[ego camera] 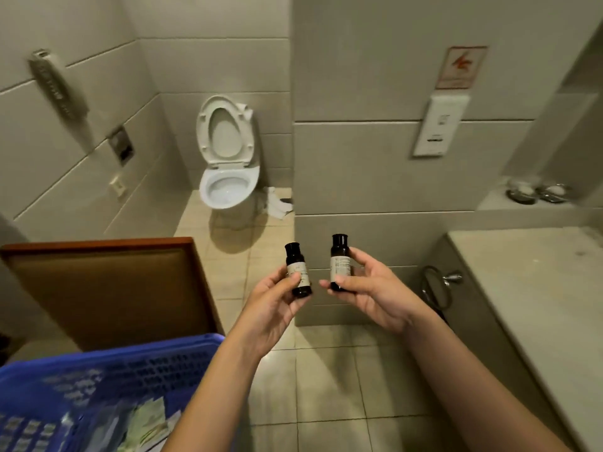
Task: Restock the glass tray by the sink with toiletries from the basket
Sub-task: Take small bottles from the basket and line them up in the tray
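My left hand pinches a small dark bottle with a pale label, held upright in front of me. Level with it, my right hand grips a second dark bottle of the same kind. Both bottles hang over the tiled floor, a short gap between them. The blue plastic basket stands at the lower left with several pale sachets inside. The stone counter runs along the right edge. No glass tray or sink shows in this view.
A wooden chair back stands behind the basket. A toilet with its seat raised is ahead, crumpled paper on the floor beside it. Two dark dishes sit on a ledge at the right. A towel ring hangs on the counter front.
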`<state>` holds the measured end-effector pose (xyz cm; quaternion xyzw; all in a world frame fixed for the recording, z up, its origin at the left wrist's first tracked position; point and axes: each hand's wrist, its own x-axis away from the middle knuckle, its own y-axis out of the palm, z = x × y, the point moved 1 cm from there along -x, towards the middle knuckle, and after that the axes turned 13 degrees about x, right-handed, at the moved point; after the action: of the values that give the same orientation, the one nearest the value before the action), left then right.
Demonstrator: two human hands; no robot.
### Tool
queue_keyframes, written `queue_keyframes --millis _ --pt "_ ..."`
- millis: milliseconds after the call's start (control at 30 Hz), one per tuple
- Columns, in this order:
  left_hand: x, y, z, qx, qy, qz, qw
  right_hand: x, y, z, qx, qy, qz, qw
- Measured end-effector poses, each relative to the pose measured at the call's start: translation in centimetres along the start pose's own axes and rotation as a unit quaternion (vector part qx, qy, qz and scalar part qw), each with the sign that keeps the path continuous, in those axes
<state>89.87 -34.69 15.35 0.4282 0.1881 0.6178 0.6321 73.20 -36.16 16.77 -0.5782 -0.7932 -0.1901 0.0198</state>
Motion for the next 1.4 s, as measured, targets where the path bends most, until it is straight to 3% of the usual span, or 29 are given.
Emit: queue_keyframes --millis 367,533,700,900,1167,1267,1400 --pt "4.1 14.8 -18.8 -0.041 -0.112 -0.126 0.985 21.5 -16.6 0.0 -0.043 -0.076 0.201 0.976" --pt "8.9 19.5 -29.4 -0.1 -0.214 -0.183 0.954 33.9 -22.5 2.7 -0.07 -0.083 0.299 0.948" --pt "12.5 23.7 -38.3 -0.203 -0.309 -0.226 0.901 45.0 -25.9 5.5 -0.093 -0.106 0.384 0.913" --pt "17.2 28.2 -48.8 -0.266 -0.417 -0.322 0.807 55.5 -27.4 9.7 -0.154 -0.139 0.518 0.83" --pt "20.6 32.0 -60.0 -0.299 -0.538 -0.389 0.686 63.8 -29.6 13.2 -0.244 -0.162 0.654 0.698" --pt "20.1 33.9 -64.0 -0.309 -0.558 -0.389 0.665 65.2 -31.8 13.3 -0.272 -0.174 0.679 0.659" --pt "18.2 37.1 -69.1 -0.324 -0.56 -0.377 0.663 66.2 -36.4 12.6 -0.287 -0.183 0.707 0.62"
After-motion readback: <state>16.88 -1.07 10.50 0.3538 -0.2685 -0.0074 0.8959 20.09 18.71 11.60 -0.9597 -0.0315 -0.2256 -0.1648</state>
